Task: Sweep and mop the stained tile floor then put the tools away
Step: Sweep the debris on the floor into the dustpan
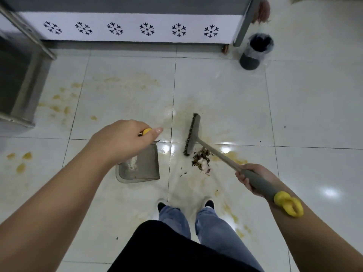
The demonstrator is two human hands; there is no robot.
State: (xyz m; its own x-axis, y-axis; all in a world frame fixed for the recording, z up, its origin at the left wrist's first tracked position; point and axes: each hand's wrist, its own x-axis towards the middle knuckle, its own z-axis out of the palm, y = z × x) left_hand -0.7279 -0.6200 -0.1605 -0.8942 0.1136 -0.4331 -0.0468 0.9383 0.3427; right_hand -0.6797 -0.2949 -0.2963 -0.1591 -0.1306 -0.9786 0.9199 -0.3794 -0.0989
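The person stands on the tile floor (225, 91), a tool in each hand. The left hand (121, 140) curls closed around the yellow-tipped top of the dustpan (141, 165), which sits on the floor right below it. The right hand (253, 178) wraps tightly round the grey grip of the broom (193, 134), whose head rests on the tiles ahead and to the left of that hand. A small debris pile (202, 160) lies just beside the broom head, between dustpan and right hand. Yellowish stains (59, 107) spread off to the left.

Left hand (125, 138) holds dustpan (141, 167); right hand (253, 178) grips broom (193, 134) by debris (202, 160)
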